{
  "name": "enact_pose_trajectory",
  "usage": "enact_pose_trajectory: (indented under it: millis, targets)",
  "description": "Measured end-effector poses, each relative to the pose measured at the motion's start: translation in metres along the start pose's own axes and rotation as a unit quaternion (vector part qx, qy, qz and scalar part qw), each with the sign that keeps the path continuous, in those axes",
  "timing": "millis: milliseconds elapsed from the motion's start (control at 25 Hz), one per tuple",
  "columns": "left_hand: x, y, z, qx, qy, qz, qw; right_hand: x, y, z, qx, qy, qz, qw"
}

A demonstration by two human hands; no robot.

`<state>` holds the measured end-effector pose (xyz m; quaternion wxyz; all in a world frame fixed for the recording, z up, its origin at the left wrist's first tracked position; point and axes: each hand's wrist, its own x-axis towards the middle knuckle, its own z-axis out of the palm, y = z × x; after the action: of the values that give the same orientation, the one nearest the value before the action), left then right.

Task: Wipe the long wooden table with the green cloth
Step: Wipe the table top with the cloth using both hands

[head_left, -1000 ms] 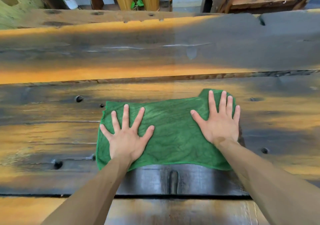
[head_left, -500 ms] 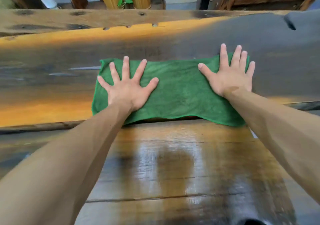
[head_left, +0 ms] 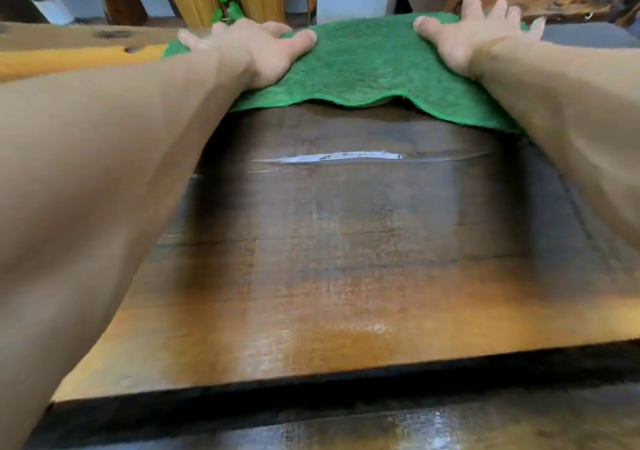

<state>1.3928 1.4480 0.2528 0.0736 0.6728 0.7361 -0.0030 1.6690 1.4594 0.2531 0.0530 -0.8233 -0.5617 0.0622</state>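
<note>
Both hands, left hand (head_left: 256,51) and right hand (head_left: 474,33), fingers spread, press the green cloth (head_left: 363,65) at the wooden table (head_left: 346,259)'s far edge; a pull-back stroke likely follows.

No lettering, label, brand mark or number can be read anywhere in view, neither on the green cloth (head_left: 360,65) nor on the wooden table (head_left: 346,259).

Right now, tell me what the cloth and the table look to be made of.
Green cloth: looks like soft terry or microfibre, with a fuzzy, napped surface and a limp, wavy edge.
Table: wood, apparently varnished or wet; grain lines, dark knots and glossy reflections show.
</note>
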Motion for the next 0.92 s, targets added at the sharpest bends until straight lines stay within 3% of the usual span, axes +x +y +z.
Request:
enact_pose_trajectory:
  millis: [160,400,720,920]
  targets:
    - [-0.01,0.008,0.001,-0.011,0.02,0.029,0.999,-0.01,0.001,0.004,-0.016,0.086,-0.094,0.992]
    - [-0.068,0.027,0.003,-0.002,-0.031,0.075,0.997,-0.067,0.006,-0.003,-0.049,-0.032,-0.251,0.966]
    - [-0.24,0.043,0.021,0.03,-0.049,0.093,0.994,-0.229,0.05,-0.007,-0.087,-0.076,-0.2,0.973]
    - [-0.367,0.032,0.032,0.036,-0.043,0.124,0.991,-0.36,0.102,-0.007,-0.075,-0.058,-0.176,0.98]
